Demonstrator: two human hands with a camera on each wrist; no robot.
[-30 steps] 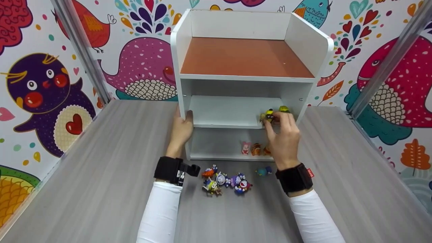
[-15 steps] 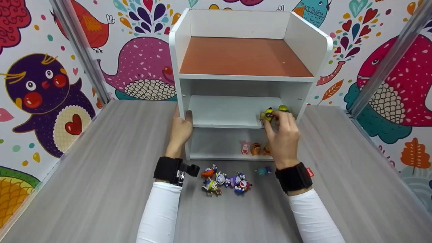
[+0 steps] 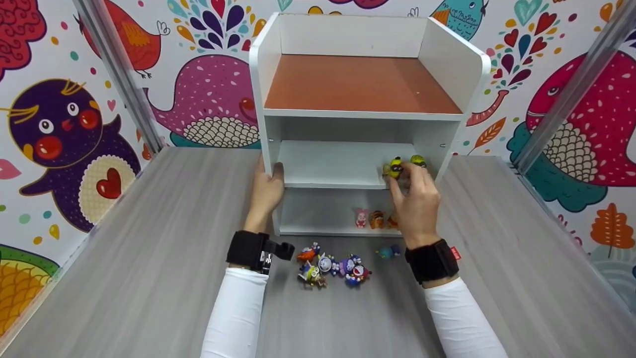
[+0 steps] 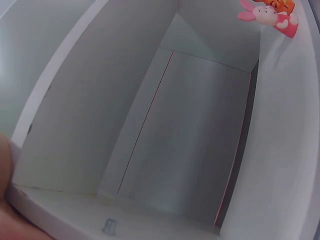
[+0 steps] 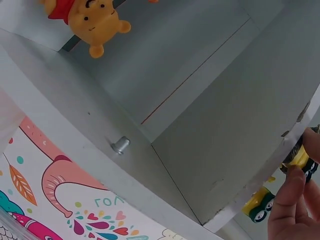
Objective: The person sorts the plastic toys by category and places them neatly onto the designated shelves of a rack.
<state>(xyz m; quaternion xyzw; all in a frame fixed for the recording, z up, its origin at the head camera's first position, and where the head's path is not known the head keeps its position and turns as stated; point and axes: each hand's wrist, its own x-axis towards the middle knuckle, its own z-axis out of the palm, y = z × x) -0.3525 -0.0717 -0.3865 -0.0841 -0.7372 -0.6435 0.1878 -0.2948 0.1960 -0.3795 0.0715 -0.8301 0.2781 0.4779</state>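
My left hand grips the left side panel of a white shelf unit, its thumb inside the front edge. At the right end of the middle shelf my right hand pinches a yellow toy figure with dark goggles between thumb and fingers. Just behind, a second yellow figure stands near the right wall; the right wrist view shows its goggled eyes. On the bottom shelf are a pink piglet figure, an orange striped tiger figure and a yellow bear figure, partly hidden by my right hand in the head view.
Several small colourful toy figures lie in a cluster on the grey wood-grain table before the unit. A blue figure lies apart, near my right wrist. Brown board covers the top shelf. Patterned walls and metal posts enclose the table.
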